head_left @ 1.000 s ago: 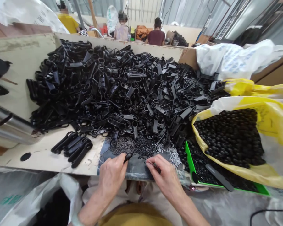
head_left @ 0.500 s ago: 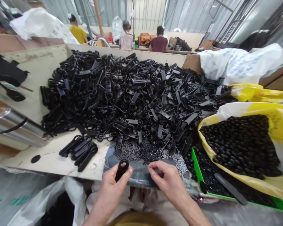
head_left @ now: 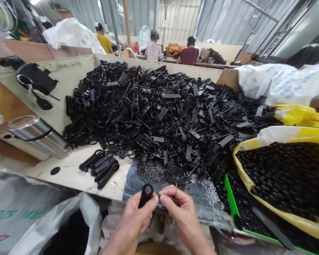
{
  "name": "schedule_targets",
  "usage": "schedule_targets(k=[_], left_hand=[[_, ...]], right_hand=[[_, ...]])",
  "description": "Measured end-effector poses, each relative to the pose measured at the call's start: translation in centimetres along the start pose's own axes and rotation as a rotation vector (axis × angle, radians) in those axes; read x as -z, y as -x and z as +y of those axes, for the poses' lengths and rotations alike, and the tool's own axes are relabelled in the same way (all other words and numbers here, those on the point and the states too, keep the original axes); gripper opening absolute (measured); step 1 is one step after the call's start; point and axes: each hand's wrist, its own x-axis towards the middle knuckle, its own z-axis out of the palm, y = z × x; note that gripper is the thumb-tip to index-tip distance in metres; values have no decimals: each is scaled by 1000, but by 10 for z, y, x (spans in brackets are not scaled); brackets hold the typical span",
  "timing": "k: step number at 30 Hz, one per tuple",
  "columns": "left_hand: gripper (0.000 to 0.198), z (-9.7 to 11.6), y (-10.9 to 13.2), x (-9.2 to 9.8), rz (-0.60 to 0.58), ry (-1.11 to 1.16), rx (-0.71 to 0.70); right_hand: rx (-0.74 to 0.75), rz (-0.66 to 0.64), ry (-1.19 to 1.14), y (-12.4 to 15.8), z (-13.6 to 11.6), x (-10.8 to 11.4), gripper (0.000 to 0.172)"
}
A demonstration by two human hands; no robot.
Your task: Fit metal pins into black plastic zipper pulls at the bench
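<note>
Both hands work at the front edge of the table, above the dark mat (head_left: 130, 187). The left hand (head_left: 136, 217) is closed about a black ringed handle (head_left: 143, 199), thumb along its side, with the ring uppermost and tilted toward the table. The right hand (head_left: 183, 209) is nearly closed: its fingers are curled round a thin rod (head_left: 176, 191) that stands almost upright, while thumb and forefinger meet just beside the left thumb. Whatever lies between these tips is too small to identify. Along the mat's far edge lie grey pellets (head_left: 152, 173) and, toward its right edge, silver pins (head_left: 212, 194). Several finished-looking handles (head_left: 108, 174) lie side by side near the table's front edge, left of the mat. A heap of black plastic parts (head_left: 138, 102) fills the table toward its back edge; a green tray (head_left: 230, 198) occupies the front right corner.
</note>
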Motion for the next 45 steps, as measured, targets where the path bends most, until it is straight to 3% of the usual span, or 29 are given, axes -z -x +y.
schedule_targets(k=[5, 13, 20, 22, 27, 36, 41, 45], left_hand=[[51, -2, -1, 1, -51, 33, 34], [53, -9, -2, -5, -106, 109, 97], [68, -13, -4, -18, -143, 400, 381], [63, -13, -3, -21, -159, 393, 370], [30, -2, 7, -12, -283, 238, 293], [33, 10, 18, 5, -307, -26, 235], [35, 6, 16, 8, -292, -142, 163], [40, -9, 11, 16, -194, -257, 104]], right_hand=[[85, 7, 63, 2, 4, 2, 28], [305, -39, 312, 11, -16, 15, 19], [347, 19, 383, 16, -13, 26, 13], [336, 34, 390, 16, -11, 28, 10], [311, 44, 392, 15, -14, 32, 7], [514, -196, 600, 5, -15, 23, 12], [559, -202, 668, 2, -17, 18, 12], [535, -172, 653, 7, -15, 14, 12]])
